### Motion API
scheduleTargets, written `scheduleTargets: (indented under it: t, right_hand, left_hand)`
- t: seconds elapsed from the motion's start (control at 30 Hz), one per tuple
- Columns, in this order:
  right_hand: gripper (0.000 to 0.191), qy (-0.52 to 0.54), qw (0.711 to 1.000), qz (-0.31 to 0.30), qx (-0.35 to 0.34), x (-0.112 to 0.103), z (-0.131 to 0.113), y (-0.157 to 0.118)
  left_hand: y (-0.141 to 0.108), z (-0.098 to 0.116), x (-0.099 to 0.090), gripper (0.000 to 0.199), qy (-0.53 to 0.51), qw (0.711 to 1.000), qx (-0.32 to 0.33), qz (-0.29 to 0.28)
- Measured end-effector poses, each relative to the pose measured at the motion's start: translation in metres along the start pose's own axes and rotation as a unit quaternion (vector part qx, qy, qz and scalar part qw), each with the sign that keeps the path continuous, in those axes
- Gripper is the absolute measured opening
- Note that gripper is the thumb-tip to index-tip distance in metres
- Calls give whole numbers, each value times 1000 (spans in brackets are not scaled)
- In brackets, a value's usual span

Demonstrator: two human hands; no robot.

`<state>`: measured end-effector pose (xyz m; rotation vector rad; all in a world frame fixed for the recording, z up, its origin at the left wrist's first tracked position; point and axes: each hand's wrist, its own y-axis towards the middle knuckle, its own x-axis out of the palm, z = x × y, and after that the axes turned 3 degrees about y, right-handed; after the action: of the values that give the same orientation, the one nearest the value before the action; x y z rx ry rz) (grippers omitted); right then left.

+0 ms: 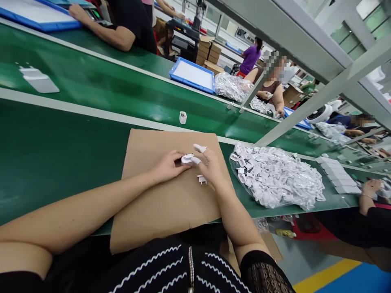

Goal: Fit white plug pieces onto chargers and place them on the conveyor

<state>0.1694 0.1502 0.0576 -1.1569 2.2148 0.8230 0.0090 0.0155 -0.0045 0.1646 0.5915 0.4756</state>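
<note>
My left hand [169, 165] is closed around a small white plug charger [187, 158], whose pins point up. Its fingers wrap the charger's left side. My right hand [213, 167] reaches in from the right, with white covers on two fingertips. One covered tip touches or nearly touches the charger's right end, while the other is stretched out above, apart from it. A white two-pin plug piece [201, 179] shows just below my right hand; it appears to lie on the cardboard sheet [165, 207] under both hands.
A clear bag of white plug parts [281, 179] lies to the right, before a row of white pieces [339, 175]. On the green conveyor [122, 93] stand a white charger housing [182, 117] and a plug charger [39, 79]. Across sits a blue-rimmed tray [192, 75]. Co-workers sit around; a metal post [293, 101] slants nearby.
</note>
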Motion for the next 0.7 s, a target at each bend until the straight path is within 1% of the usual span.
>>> scheduleTargets:
  t: [0.07,0.13,0.23,0.37,0.5,0.63,0.7]
  right_hand:
    - [38,-3,1000,-2,-20,15,1,6]
    - [36,-35,999,-9,-17,21,0,10]
    - [37,-113,994,-8,-8,20,-3,10]
    - [21,-183,983,1,1,16,-10,3]
    - [12,-195,981,2,22,18,-12,0]
    - [13,-172,985,6,35,22,-7,-1]
    - [14,-160,986,13,39,24,-4,-2]
  left_hand:
    - [1,0,0,35,-8,1000,-3,0]
    - [1,1,-1,36,-11,1000,-8,0]
    - [1,3,-2,37,-11,1000,-19,-2]
    - [0,3,-2,38,1,1000,-24,-6]
    - [1,-4,0,40,4,1000,-18,-8]
    - [0,-6,3,39,12,1000,-6,-2]
    - [-2,-4,5,41,21,1000,-1,23]
